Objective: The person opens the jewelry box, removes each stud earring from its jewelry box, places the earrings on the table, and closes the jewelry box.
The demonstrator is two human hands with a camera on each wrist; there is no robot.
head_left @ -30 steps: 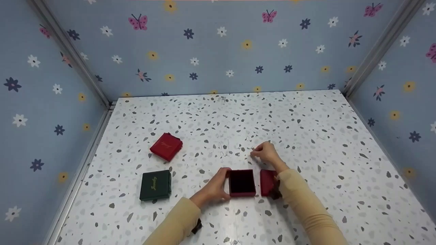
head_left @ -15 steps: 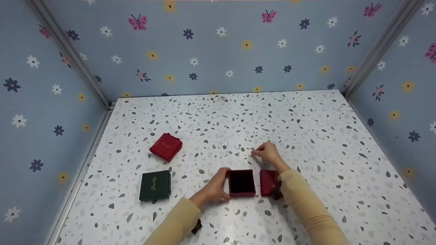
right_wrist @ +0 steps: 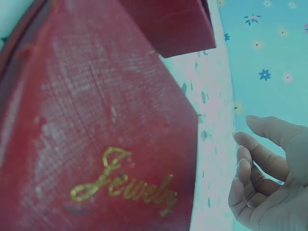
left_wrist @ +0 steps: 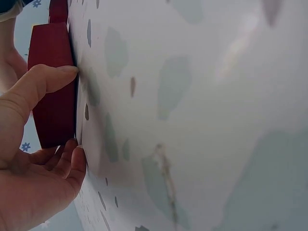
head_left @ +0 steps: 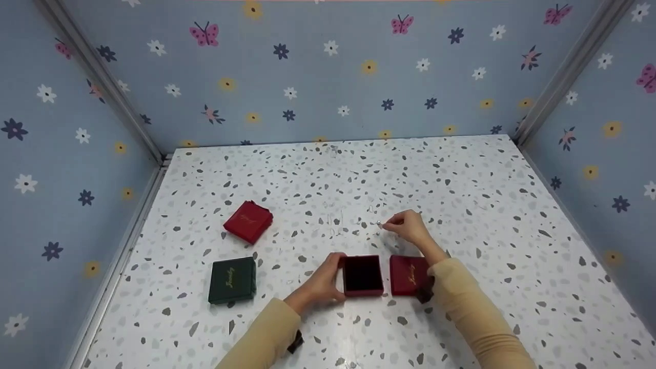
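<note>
My left hand (head_left: 324, 281) holds the left side of a red jewelry box base (head_left: 381, 289) with a black inside. In the left wrist view, thumb and fingers of the left hand (left_wrist: 36, 163) curl round the base (left_wrist: 53, 113). To its right lies the red lid (head_left: 405, 271), lettered in gold, partly under the right sleeve. Beyond the base, my right hand (head_left: 410, 226) has its fingertips beside a tiny shiny piece (head_left: 379, 223), too small to name. In the right wrist view, a gap shows between thumb and forefinger of the right hand (right_wrist: 269, 178).
A closed red jewelry box (head_left: 248, 222) and a closed green one (head_left: 232, 280) stand at left. Faint thin pieces (head_left: 335, 221), perhaps jewelry, lie mid-table, with a small loop (head_left: 370, 208) near them. Flowered panels (head_left: 328, 77) border the speckled table (head_left: 487, 215).
My right hand has shifted slightly right and away from me, and its sleeve uncovers more of the lid. The shiny piece stays about where it was. The left hand and base keep still.
</note>
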